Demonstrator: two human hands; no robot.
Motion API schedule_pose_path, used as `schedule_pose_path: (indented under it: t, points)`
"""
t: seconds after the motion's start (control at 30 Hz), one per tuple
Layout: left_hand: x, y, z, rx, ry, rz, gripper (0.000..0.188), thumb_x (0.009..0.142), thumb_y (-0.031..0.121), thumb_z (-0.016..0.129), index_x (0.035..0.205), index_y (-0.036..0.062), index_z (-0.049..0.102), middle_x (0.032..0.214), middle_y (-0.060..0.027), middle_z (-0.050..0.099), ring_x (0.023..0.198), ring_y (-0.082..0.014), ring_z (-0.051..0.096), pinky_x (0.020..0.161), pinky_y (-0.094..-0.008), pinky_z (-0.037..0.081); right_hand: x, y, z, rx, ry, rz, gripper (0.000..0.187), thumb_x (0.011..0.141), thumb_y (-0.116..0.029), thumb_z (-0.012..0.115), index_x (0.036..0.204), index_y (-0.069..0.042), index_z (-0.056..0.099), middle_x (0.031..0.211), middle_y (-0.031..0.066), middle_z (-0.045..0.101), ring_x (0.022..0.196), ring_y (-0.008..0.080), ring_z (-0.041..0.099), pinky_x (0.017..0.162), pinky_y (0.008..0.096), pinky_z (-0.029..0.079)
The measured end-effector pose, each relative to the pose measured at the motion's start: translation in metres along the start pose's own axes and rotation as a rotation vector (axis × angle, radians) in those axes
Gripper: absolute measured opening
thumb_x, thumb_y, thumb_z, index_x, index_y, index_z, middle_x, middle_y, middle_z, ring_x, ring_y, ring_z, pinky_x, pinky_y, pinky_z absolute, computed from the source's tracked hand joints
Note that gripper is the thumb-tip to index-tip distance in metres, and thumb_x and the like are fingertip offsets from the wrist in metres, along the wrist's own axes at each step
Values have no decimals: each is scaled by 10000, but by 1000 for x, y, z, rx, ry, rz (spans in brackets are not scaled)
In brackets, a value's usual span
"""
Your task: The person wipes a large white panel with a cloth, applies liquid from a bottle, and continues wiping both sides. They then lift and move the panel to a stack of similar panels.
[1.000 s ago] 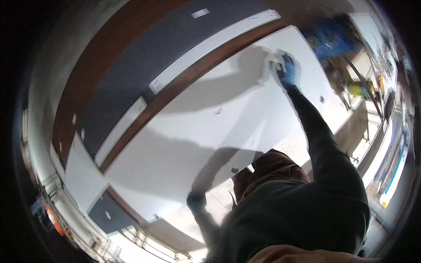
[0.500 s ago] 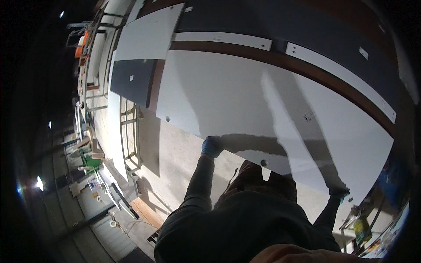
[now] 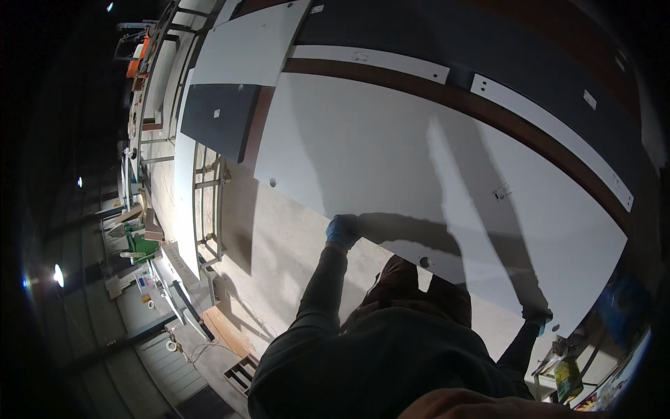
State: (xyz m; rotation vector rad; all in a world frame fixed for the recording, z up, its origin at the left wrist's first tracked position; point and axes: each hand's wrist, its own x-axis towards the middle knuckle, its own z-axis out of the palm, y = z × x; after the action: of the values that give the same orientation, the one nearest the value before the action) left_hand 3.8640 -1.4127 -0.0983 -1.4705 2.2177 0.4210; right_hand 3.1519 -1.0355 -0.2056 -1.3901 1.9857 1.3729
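Observation:
A large white panel (image 3: 377,160) with a few round holes near its edges fills the middle of the view, with shadows of my arms and body across it. My left hand (image 3: 342,230), in a blue glove, is closed around the panel's near edge, left of my body. At the right, my right hand (image 3: 536,316) grips the same edge close to a small hole near the corner. It lies in shadow, so its fingers show only in part. The undersides of both grips are hidden.
Beyond the panel lie narrow white strips (image 3: 370,61) on brown and dark boards. A dark grey board (image 3: 218,119) and another white panel (image 3: 244,45) are at the left. Metal racks (image 3: 208,202) stand below them. A yellow-green bag (image 3: 567,380) is at lower right.
The whole view has shifted slightly, with the surroundings moving a little. Both hands keep their places on the panel's near edge.

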Motion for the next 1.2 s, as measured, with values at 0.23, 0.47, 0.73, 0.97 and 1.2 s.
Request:
schedule_pose_path:
  t: [0.23,0.47,0.73,0.97,1.2]
  points:
    - [2,-6,13,105,-18,123,122,902,209,633,879,144,734,910,-108,750,891,-323,728,731,-455,584,-10,-5,-8,1,2,3,360,922,-526,611,1165,-264,655,960,-96,648,833,150,592,626,448,435]
    - [5,-13,25,16,-40,57,147,901,269,648,904,147,731,925,-108,746,904,-328,718,752,-445,577,-5,-1,2,14,-15,-26,339,915,-515,621,1157,-281,668,905,-128,657,742,113,599,573,413,431]
    - [6,-15,16,4,-79,75,248,921,354,627,921,137,749,968,-118,759,914,-345,732,746,-462,586,18,-5,35,102,-38,6,237,930,-515,635,1040,-315,696,955,-144,699,807,71,636,579,424,428]
    - [2,-1,-23,-316,-201,-228,372,893,475,666,1042,145,751,1002,-119,766,938,-331,727,773,-446,582,19,-8,42,15,-121,48,254,994,-319,539,1126,-139,659,1016,47,691,945,253,653,847,410,477]
    - [7,-46,24,-1554,-399,-572,386,996,426,616,1247,141,686,1186,-39,753,1151,-196,660,991,-352,506,-24,-20,-35,1755,32,1407,781,937,-705,479,1043,5,786,1011,253,760,1044,386,731,863,502,549]
